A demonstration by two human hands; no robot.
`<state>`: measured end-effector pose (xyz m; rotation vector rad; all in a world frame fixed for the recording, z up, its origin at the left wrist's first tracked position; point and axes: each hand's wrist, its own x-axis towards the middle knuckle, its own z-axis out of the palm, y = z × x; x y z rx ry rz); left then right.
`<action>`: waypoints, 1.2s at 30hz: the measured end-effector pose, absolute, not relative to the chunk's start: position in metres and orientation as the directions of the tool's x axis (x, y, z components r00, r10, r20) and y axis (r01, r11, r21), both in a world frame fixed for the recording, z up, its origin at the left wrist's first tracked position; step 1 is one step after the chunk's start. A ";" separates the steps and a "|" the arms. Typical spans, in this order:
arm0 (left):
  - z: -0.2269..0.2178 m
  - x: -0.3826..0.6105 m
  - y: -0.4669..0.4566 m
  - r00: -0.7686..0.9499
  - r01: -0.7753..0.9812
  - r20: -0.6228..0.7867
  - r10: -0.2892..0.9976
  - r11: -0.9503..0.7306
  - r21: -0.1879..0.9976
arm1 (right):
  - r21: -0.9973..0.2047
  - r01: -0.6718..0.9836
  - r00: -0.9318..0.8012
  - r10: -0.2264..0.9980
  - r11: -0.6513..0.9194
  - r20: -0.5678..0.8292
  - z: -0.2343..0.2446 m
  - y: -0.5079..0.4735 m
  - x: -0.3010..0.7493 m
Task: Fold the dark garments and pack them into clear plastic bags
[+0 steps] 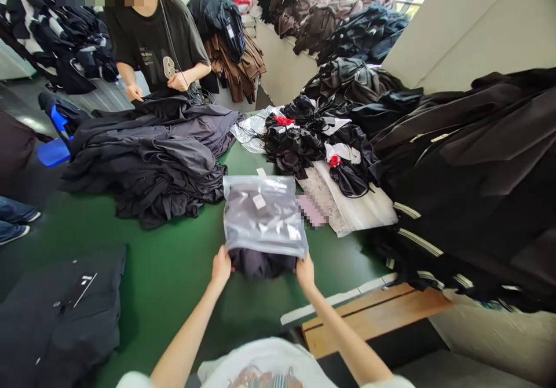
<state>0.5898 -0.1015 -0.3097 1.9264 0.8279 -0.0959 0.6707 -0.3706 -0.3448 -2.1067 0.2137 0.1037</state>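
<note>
Clear plastic garment bag (266, 226) lies directly far of both hands on the green table (174, 278) — no obvious long axis, neither hand nearer. Left hand (221, 267) and right hand (305, 271) closed on its near corners; can't tell if they also pinch the dark folded garment (262, 264) — it sticks out the near edge.

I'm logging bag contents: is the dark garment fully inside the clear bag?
Only partly: the dark garment shows through the clear bag, but some sticks out past the near edge, between the left hand and right hand.
</note>
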 end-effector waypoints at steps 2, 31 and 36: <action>-0.300 0.613 -0.089 0.794 0.556 -0.383 0.472 -0.309 0.772 | -0.793 -0.204 0.978 -0.082 -0.574 -0.192 -0.330 -0.371 0.705; -0.367 0.443 -0.128 0.559 0.730 -0.573 0.599 -0.026 0.683 | -0.839 -0.347 0.904 0.091 -0.420 -0.419 -0.376 -0.471 0.561; -0.353 0.451 -0.205 0.545 0.830 -0.830 0.121 0.065 0.554 | -0.808 -0.548 0.829 -0.013 -0.217 -0.559 -0.372 -0.483 0.561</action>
